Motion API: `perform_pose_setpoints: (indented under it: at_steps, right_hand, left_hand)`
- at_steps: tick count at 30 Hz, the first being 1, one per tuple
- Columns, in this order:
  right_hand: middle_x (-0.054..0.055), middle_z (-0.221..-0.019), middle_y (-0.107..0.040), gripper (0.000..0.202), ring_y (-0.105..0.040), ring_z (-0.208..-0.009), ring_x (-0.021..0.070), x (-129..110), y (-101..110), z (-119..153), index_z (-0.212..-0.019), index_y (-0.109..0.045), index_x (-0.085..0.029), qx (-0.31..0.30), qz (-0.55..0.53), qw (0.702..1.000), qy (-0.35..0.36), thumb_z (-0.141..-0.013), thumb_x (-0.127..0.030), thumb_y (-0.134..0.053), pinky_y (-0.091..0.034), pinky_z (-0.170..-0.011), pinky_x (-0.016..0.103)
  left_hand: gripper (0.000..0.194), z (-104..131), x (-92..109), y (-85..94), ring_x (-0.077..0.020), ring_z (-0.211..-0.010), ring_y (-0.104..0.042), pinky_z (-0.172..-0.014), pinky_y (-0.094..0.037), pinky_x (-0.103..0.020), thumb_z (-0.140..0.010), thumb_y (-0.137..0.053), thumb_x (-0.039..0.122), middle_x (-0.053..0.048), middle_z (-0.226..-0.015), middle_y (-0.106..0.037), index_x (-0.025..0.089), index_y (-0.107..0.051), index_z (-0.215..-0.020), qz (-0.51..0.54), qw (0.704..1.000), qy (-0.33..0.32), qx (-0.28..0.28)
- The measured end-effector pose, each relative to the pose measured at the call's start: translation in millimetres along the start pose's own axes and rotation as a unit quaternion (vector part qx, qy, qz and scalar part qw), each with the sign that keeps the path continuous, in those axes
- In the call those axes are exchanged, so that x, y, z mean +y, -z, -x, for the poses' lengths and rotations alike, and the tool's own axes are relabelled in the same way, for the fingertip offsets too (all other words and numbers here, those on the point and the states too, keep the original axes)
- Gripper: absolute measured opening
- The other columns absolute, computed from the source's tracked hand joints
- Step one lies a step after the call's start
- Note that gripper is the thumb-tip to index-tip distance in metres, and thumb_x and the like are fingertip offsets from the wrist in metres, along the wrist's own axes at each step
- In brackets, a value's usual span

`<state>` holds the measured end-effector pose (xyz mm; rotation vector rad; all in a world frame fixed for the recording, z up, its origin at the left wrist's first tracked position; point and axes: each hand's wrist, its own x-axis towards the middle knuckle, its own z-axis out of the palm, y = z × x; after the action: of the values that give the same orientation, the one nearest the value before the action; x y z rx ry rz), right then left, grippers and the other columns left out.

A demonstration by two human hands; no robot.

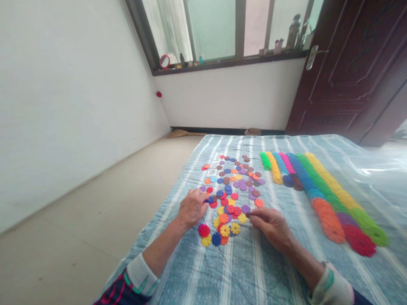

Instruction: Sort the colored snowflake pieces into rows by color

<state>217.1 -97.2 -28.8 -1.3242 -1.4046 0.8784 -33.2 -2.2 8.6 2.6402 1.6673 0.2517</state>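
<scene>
Many notched plastic discs in red, yellow, orange, purple, blue and brown lie in a loose pile between my hands. At the pile's left edge is my left hand (192, 208), its thumb and fingers closed on a dark blue disc (206, 201). My right hand (274, 223) is at the right edge, pinching a small dark brown disc (248, 215) seen nearly edge-on. A yellow disc (242, 218) and a purple disc (246, 209) lie just left of those fingertips. An orange disc (259, 203) rests above the right hand.
Overlapping rows of discs sorted by colour, including a yellow row (330, 180) and a red group (360, 241), lie to the right. Beneath everything is a striped blue-grey bedsheet (241, 271). Clear plastic (378, 163) sits at the right edge. A brown door (346, 72) stands beyond.
</scene>
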Motion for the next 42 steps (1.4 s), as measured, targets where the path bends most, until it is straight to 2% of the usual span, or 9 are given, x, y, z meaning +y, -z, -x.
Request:
perform_pose_setpoints:
  at_steps: [8,12,19,25,30,33,36,39,42]
  right_hand:
    - [0.000,-0.067,-0.067,0.018,-0.060,-0.065,0.0156,0,0,0,-0.077,-0.072,-0.020,-0.005,0.004,1.000,0.001,-0.078,-0.034,-0.060,-0.047,-0.063,0.027]
    - [0.000,-0.067,-0.067,0.017,-0.059,-0.065,0.0155,1,-1,0,-0.077,-0.072,-0.020,-0.009,-0.006,1.000,-0.005,-0.077,-0.034,-0.061,-0.047,-0.063,0.027]
    - [0.000,-0.069,-0.067,0.018,-0.059,-0.065,0.0150,1,-1,-2,-0.079,-0.073,-0.020,-0.020,-0.006,1.000,-0.003,-0.078,-0.033,-0.060,-0.047,-0.063,0.026]
    - [0.000,-0.070,-0.068,0.018,-0.060,-0.065,0.0152,3,-1,-2,-0.078,-0.073,-0.020,-0.018,-0.014,1.000,0.006,-0.078,-0.034,-0.060,-0.047,-0.063,0.026]
    - [0.000,-0.065,-0.066,0.019,-0.058,-0.061,0.0147,4,-1,-4,-0.077,-0.073,-0.021,-0.008,-0.025,1.000,-0.004,-0.077,-0.036,-0.062,-0.046,-0.059,0.026]
    - [-0.001,-0.060,-0.064,0.018,-0.056,-0.058,0.0138,1,-1,-5,-0.075,-0.073,-0.021,-0.002,-0.044,0.999,-0.022,-0.075,-0.036,-0.063,-0.045,-0.057,0.025]
    - [-0.001,-0.059,-0.063,0.019,-0.056,-0.056,0.0131,-3,-1,-5,-0.074,-0.072,-0.020,-0.005,-0.094,0.994,-0.054,-0.073,-0.038,-0.065,-0.045,-0.055,0.025]
    - [-0.001,-0.059,-0.063,0.023,-0.057,-0.056,0.0128,-4,-1,-6,-0.076,-0.072,-0.019,-0.013,-0.146,0.986,-0.076,-0.072,-0.040,-0.067,-0.045,-0.056,0.025]
    - [0.000,-0.060,-0.065,0.028,-0.058,-0.055,0.0130,-3,0,-6,-0.078,-0.072,-0.018,-0.008,-0.175,0.980,-0.089,-0.070,-0.045,-0.069,-0.046,-0.055,0.026]
  left_hand:
    - [0.019,-8,3,-3.7,-0.0211,-0.097,-0.053,-0.088,-0.043,-0.032,-0.082,-0.057,0.029,-0.006,-0.099,-0.061,0.023,-0.071,-0.094,0.039,0.998,-0.023,0.034]
    - [0.016,-16,8,-4.5,-0.0221,-0.098,-0.052,-0.087,-0.043,-0.032,-0.079,-0.060,0.029,-0.007,-0.097,-0.061,0.022,-0.072,-0.086,0.034,0.999,-0.019,0.005]
    - [0.022,-23,-3,1.9,-0.0228,-0.097,-0.054,-0.083,-0.044,-0.031,-0.076,-0.060,0.039,-0.007,-0.096,-0.062,0.020,-0.069,-0.080,0.023,1.000,0.014,-0.013]
    - [0.012,-37,5,6.6,-0.0230,-0.091,-0.056,-0.074,-0.043,-0.030,-0.069,-0.063,0.031,-0.006,-0.088,-0.063,0.021,-0.069,-0.074,0.003,0.997,-0.004,-0.083]
    - [0.003,-45,6,12.5,-0.0163,-0.074,-0.056,-0.064,-0.040,-0.025,-0.061,-0.064,0.022,0.000,-0.073,-0.062,0.019,-0.063,-0.061,0.112,0.990,0.026,-0.084]
    - [0.011,-43,15,15.6,-0.0115,-0.058,-0.050,-0.057,-0.038,-0.023,-0.062,-0.062,0.024,0.004,-0.057,-0.055,0.017,-0.058,-0.055,0.278,0.955,0.059,-0.088]
    - [0.013,-34,40,16.0,-0.0093,-0.056,-0.048,-0.056,-0.037,-0.022,-0.062,-0.064,0.027,0.004,-0.057,-0.054,0.016,-0.059,-0.058,0.444,0.890,0.066,-0.084]
    - [0.012,-24,74,12.8,-0.0091,-0.057,-0.049,-0.058,-0.039,-0.022,-0.062,-0.066,0.026,0.003,-0.058,-0.057,0.014,-0.063,-0.062,0.532,0.836,0.068,-0.114]
    - [0.012,-21,98,9.0,-0.0082,-0.054,-0.048,-0.056,-0.038,-0.022,-0.063,-0.066,0.025,0.003,-0.056,-0.057,0.014,-0.064,-0.063,0.572,0.808,0.073,-0.123]
